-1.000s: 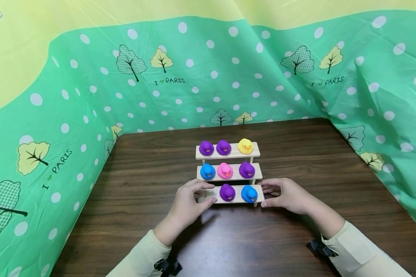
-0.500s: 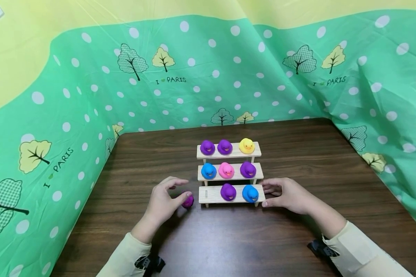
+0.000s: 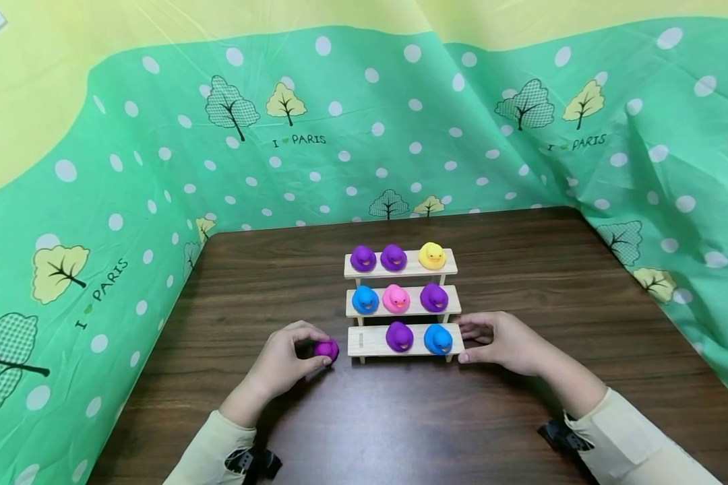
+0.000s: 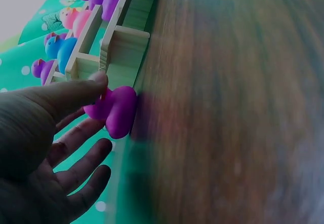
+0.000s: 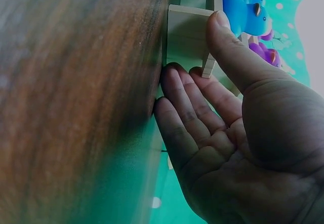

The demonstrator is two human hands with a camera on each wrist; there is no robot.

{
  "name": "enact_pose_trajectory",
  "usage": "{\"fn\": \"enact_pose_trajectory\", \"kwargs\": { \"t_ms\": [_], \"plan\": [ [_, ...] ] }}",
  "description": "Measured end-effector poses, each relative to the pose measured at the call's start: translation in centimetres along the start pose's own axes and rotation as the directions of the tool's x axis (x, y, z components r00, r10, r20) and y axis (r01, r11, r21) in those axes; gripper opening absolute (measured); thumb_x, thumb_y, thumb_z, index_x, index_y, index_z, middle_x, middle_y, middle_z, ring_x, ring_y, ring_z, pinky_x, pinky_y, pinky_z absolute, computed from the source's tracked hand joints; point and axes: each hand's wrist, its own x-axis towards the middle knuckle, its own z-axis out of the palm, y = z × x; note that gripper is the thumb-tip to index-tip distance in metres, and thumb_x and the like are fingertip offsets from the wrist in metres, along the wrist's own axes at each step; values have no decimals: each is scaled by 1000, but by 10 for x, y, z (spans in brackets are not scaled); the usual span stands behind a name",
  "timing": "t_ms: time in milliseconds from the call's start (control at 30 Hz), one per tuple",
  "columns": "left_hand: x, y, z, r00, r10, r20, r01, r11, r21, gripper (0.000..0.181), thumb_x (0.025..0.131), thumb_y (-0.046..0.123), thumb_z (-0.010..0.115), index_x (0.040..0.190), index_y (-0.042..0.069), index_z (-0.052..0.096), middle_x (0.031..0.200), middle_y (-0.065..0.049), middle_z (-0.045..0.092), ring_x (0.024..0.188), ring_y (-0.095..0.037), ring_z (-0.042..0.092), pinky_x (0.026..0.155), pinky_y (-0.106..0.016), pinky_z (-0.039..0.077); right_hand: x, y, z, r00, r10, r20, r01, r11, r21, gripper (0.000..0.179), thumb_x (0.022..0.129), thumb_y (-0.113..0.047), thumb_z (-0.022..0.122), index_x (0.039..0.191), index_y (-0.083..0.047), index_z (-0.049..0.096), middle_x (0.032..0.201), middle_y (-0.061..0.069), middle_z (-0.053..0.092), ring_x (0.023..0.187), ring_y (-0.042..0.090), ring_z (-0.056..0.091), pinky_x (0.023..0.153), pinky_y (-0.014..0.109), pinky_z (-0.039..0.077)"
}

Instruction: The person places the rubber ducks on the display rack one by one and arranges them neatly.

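Note:
On the table, left of the wooden tiered stand, my left hand pinches a purple rubber duck between thumb and index finger. Seen from the left wrist, that duck lies against the thumb tip, its other fingers spread loosely below. My right hand holds the right end of the lowest tier, thumb at the near edge and fingers behind. On this lowest tier stand a purple duck and a blue duck, with bare wood at its left end.
The middle tier bears a blue duck, a pink duck and a purple duck. Two purple ducks and a yellow duck stand on the top tier. A green dotted cloth hangs around the dark wooden table.
My left hand has moved left, away from the lowest tier's left end, to the loose purple duck and has closed its fingers on it. The right hand has stayed at the stand.

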Motion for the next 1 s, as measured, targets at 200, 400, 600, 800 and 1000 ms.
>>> {"fn": "enact_pose_trajectory", "kwargs": {
  "t_ms": [200, 400, 600, 800, 1000],
  "plan": [
    [0, 0, 1, 1000, -24, -13, 24, 999, 21, 26, 79, 14, 95, 102, 19, 82, 102, 14, 72, 103, -7, 68, 97, -35, 56, 1, 0, 0, 1000, 3, 1, -3, 1000, -10, 65, 84, -26, 91, 137, 1, 64, 123, 10, 73, 113, 26, 70, 96, 42, 59],
    [-1, 1, 1, 999, -53, -14, 53, 998, 30, 25, 80, 17, 94, 102, 21, 83, 98, 14, 73, 100, -6, 68, 96, -35, 56, 1, 0, 0, 1000, 14, -3, -14, 1000, -18, 66, 84, -28, 91, 137, 0, 64, 123, 8, 73, 114, 26, 70, 96, 41, 59],
    [-1, 0, 3, 999, -39, -19, 39, 999, 19, 25, 81, 15, 93, 103, 19, 83, 98, 13, 73, 98, -7, 68, 91, -34, 58, 0, 0, 0, 1000, 2, -3, -2, 1000, -9, 66, 84, -27, 91, 137, 1, 64, 123, 9, 73, 113, 26, 70, 95, 42, 59],
    [-1, 1, 2, 999, -32, -20, 32, 999, 1, 25, 82, 13, 92, 104, 16, 83, 99, 10, 73, 97, -9, 69, 89, -35, 60, -1, -1, 0, 1000, 1, -2, -1, 1000, -2, 65, 85, -26, 91, 137, 1, 63, 123, 10, 72, 114, 27, 70, 96, 42, 59],
    [-1, 3, 1, 998, -18, -52, 18, 1000, -2, 26, 81, 11, 93, 105, 17, 83, 99, 13, 72, 96, -8, 69, 87, -36, 61, -1, -1, 0, 1000, 5, 1, -5, 1000, 6, 66, 84, -27, 91, 137, 2, 63, 123, 10, 72, 114, 27, 70, 96, 42, 59]
  ]
}}
